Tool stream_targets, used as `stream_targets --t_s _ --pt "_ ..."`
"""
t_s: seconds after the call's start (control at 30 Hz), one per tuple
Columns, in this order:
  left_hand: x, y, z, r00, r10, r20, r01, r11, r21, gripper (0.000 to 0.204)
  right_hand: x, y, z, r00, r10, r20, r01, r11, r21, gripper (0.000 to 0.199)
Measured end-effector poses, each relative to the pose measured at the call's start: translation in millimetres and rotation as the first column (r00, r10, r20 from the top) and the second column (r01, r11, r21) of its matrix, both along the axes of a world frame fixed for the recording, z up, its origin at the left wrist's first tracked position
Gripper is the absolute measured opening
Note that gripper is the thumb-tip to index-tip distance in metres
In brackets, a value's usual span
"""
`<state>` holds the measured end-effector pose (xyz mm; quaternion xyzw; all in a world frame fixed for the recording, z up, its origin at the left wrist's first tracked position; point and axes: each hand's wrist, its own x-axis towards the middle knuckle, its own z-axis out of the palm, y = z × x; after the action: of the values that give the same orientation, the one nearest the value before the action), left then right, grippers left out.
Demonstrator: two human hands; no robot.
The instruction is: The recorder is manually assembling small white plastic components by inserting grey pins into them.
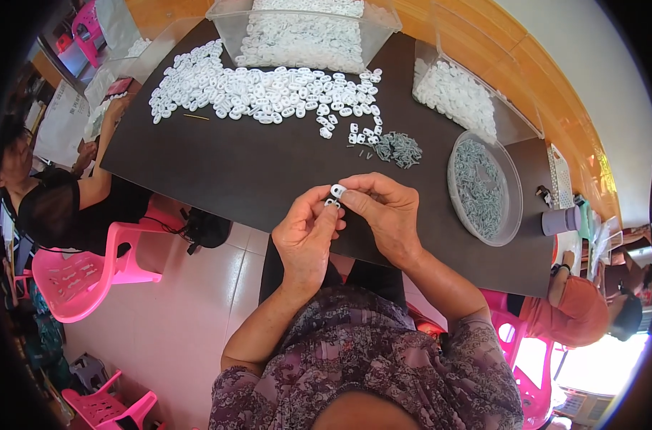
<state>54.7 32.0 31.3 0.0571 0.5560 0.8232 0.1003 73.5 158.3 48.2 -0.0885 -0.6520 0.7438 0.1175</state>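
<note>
Both my hands meet over the front edge of the dark table (225, 168). My left hand (304, 236) is closed, its thumb and fingers pinching a small white plastic piece with holes (331, 203). Just above that piece, my right hand (389, 215) pinches a white oval plastic piece with a dark hole (337, 190). The two pieces are close together; I cannot tell whether they touch. Beyond my hands lie a few loose white pieces (365, 135) beside a small heap of grey screws (399, 149). A wide spread of similar white oval pieces (268, 93) covers the far side.
A clear bin of white pieces (304, 43) stands at the back, another clear bin (455, 93) at back right. A round tub of grey screws (478, 190) sits right, near a grey cup (560, 221). A thin yellow stick (196, 117) lies left. People sit at both sides.
</note>
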Motion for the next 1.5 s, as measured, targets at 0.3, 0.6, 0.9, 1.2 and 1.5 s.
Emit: stream_targets --t_s 0.3,0.6,0.9,1.2,1.5 --pt "2.8 4.3 -5.5 0.997 0.030 -0.075 -0.027 0.999 0.037 0.025 -0.4 3.0 5.9 0.999 0.028 -0.025 -0.027 0.999 0.016 0.011" --pt "1.5 2.3 -3.7 0.998 0.022 -0.057 -0.017 0.996 0.092 0.027 -2.8 1.3 9.1 0.998 0.043 -0.041 -0.040 0.997 0.066 0.011" --pt "-2.3 -0.7 -4.7 0.999 0.008 -0.044 -0.003 0.992 0.124 0.028 -5.4 -0.3 9.3 0.997 0.049 -0.067 -0.044 0.996 0.079 0.010" --pt "-6.2 -2.1 -8.0 0.999 0.026 -0.027 -0.022 0.993 0.117 0.028 -9.7 -5.1 10.5 0.998 0.065 -0.005 -0.065 0.998 -0.018 0.009" --pt "-10.0 -0.2 -14.7 0.999 0.029 -0.023 -0.024 0.985 0.171 0.027 -10.1 -8.0 1.6 0.996 0.072 -0.046 -0.066 0.991 0.117 0.011"
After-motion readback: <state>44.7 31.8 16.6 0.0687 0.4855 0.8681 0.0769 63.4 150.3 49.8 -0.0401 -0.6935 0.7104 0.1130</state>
